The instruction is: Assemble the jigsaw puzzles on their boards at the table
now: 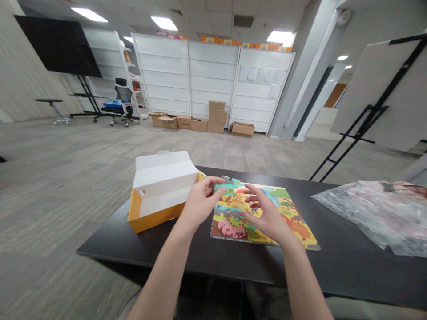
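A colourful animal jigsaw puzzle (231, 228) lies flat on the black table (200, 255). My left hand (202, 200) is at its upper left, thumb and fingers closed on a teal puzzle piece (220, 187). Just beyond those fingertips, a grey and teal part sticks up at the puzzle's top edge. Over the middle of the puzzle is my right hand (263, 213), its fingers spread and curved, with nothing visible between them. A pink spotted animal shows at the puzzle's lower left and a lion at the right.
An open yellow box (156, 218) with a white inside stands left of the puzzle. Clear plastic wrapping (376, 213) lies at the table's right. Behind the table are cardboard boxes (216, 118), white shelves, a screen on a stand and an easel (360, 124).
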A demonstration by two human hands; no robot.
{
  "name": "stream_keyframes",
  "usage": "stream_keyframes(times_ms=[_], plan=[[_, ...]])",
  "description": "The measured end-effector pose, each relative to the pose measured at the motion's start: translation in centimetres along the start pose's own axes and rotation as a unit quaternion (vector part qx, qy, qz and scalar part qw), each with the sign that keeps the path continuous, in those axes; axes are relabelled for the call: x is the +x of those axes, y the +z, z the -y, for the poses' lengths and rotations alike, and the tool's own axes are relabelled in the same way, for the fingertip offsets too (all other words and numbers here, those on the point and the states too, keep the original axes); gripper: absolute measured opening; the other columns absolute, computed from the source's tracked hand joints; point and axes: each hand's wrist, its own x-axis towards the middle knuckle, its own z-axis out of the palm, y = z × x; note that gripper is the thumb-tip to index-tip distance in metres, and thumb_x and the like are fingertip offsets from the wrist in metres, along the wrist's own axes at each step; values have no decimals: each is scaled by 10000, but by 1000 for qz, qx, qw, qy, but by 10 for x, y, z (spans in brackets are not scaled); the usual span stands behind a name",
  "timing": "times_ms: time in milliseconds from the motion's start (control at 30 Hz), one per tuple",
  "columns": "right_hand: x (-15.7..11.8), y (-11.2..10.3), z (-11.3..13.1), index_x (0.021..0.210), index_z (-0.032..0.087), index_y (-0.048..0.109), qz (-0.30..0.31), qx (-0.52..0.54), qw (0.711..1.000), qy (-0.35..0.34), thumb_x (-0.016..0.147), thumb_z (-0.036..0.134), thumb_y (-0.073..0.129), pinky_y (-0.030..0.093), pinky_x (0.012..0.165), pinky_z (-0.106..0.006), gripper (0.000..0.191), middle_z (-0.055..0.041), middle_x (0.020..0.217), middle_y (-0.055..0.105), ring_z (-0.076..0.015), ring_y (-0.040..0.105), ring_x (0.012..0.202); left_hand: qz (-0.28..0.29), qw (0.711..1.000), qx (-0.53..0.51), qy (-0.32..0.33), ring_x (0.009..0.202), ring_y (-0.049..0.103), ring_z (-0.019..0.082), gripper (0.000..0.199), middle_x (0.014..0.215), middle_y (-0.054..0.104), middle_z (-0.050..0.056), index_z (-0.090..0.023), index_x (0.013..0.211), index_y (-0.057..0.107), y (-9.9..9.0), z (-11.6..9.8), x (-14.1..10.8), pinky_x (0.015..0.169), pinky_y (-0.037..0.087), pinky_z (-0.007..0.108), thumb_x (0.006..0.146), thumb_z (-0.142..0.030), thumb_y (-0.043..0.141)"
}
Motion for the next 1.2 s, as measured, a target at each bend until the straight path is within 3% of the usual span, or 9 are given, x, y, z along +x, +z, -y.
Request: stream_keyframes(times_ms=[100,200,367,533,667,833,967,1067,1200], plan=[[-1,-4,-12,1262,254,603,2,-77,997,-8,844,282,666,544,936,-451,423,-103,1253,632,-257,643,1066,-115,986,91,76,929,721,200,380,1147,726,96,-174,1151,611,-37,-10,3,826,586,322,829,-359,693],[-1,-2,-21,1131,229,663,9,-129,992,-12,834,254,687,499,1012,-474,299,-104,1188,647,-284,620,1147,-183,932,313,26,907,722,228,338,1138,738,105,-175,1174,649,-74,-8,1,878,565,373,857,-291,624],[0,5,-19,1129,234,675,52,-134,990,1,877,261,664,508,986,-443,254,-96,1196,666,-263,649,1118,-159,803,566,-93,1006,704,318,309,1013,766,129,-178,1128,739,-101,6,-3,932,519,420,904,-282,554],[-1,2,-19,1119,220,689,67,-136,988,26,861,269,682,513,968,-433,263,-101,1184,691,-265,664,1095,-98,819,559,-87,981,707,284,288,1052,763,121,-177,1113,749,-90,8,-4,913,527,378,903,-269,575],[-3,-1,-22,1111,209,698,70,-135,987,45,851,282,698,513,964,-421,270,-99,1160,705,-260,673,1070,-170,796,581,1,1117,650,328,246,1254,685,139,-171,1076,731,-75,-4,-8,972,502,454,890,-239,585],[-2,1,-22,1103,205,695,81,-157,983,43,848,245,696,510,937,-418,258,-93,1119,710,-256,672,1026,-66,888,439,123,865,695,191,160,1023,745,48,-205,1012,706,-36,-19,-12,831,532,306,904,-237,592],[0,3,-20,1093,178,694,98,-186,977,46,861,228,693,501,929,-416,237,-107,1095,708,-261,663,1015,86,861,501,36,896,713,232,185,1027,753,80,-202,1044,713,-3,-10,-16,799,532,322,878,-206,632],[0,3,-18,1073,176,696,101,-190,976,39,884,234,675,496,937,-407,199,-106,1086,706,-258,657,1025,86,815,569,-57,953,719,302,239,1027,749,128,-187,1080,709,6,2,-18,811,538,380,848,-235,676],[0,7,-19,1076,190,695,98,-177,979,22,899,230,664,491,950,-389,185,-90,1090,695,-238,647,1030,73,818,563,-91,923,723,274,192,985,750,116,-196,1017,712,4,11,-15,780,534,339,830,-222,676]])
